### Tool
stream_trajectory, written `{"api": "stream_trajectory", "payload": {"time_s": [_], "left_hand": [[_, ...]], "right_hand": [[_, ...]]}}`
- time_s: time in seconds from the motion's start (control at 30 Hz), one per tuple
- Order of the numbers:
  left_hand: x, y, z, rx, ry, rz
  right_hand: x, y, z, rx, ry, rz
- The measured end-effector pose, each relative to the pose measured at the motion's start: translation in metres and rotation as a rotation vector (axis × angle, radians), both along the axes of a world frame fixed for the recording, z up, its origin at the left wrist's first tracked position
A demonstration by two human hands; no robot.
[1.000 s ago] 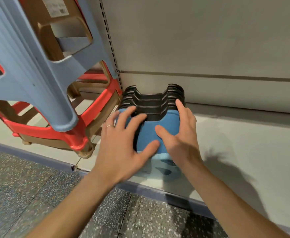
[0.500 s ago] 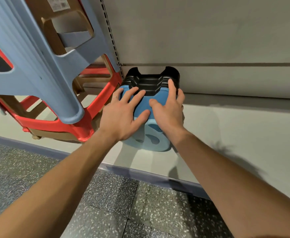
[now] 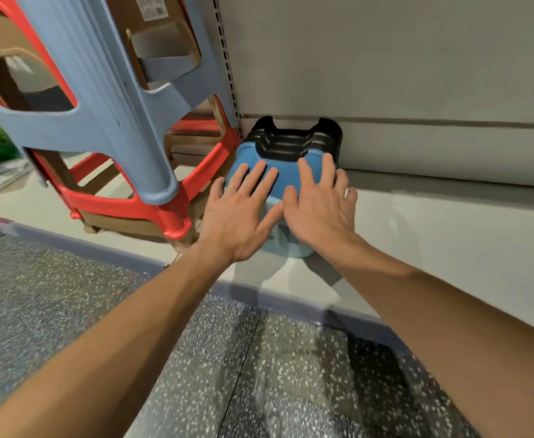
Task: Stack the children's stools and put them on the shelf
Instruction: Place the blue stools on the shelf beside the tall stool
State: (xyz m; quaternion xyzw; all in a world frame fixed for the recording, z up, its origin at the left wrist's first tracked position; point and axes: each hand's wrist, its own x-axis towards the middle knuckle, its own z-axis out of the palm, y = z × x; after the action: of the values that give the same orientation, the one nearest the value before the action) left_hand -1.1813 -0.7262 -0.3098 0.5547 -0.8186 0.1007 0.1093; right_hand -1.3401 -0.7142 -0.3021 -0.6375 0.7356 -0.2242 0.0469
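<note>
A stack of small children's stools lies on its side on the low grey shelf (image 3: 449, 241). Several black stools (image 3: 292, 141) are nested at the far end, against the back panel. A blue stool (image 3: 249, 157) caps the near end. My left hand (image 3: 240, 211) rests flat on the blue stool's left part, fingers spread, a ring on one finger. Beside it, my right hand (image 3: 320, 210) lies flat on the right part, fingers spread and reaching the black stools' edge. Neither hand curls around the stack.
Left of the small stack, a tilted pile of large stools fills the shelf: a grey-blue one (image 3: 117, 105) over a red one (image 3: 126, 203) and brown ones. A slotted upright (image 3: 227, 74) runs up the back panel. Speckled floor (image 3: 69, 295) lies below the shelf's dark front edge (image 3: 291, 303).
The small stack has slid back along the shelf until the black end meets the back panel. My hands went from clasping the blue stool to lying flat on it.
</note>
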Motion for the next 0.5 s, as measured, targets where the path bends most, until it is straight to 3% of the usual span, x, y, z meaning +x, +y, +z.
{"api": "stream_trajectory", "payload": {"time_s": [0.23,0.5], "left_hand": [[0.012,0.131,-0.043,0.106,0.025,0.015],[0.039,0.314,-0.038,0.202,-0.128,0.096]], "right_hand": [[0.020,0.143,-0.040,-0.063,0.042,0.212],[0.052,0.313,-0.075,0.064,-0.143,0.319]]}}
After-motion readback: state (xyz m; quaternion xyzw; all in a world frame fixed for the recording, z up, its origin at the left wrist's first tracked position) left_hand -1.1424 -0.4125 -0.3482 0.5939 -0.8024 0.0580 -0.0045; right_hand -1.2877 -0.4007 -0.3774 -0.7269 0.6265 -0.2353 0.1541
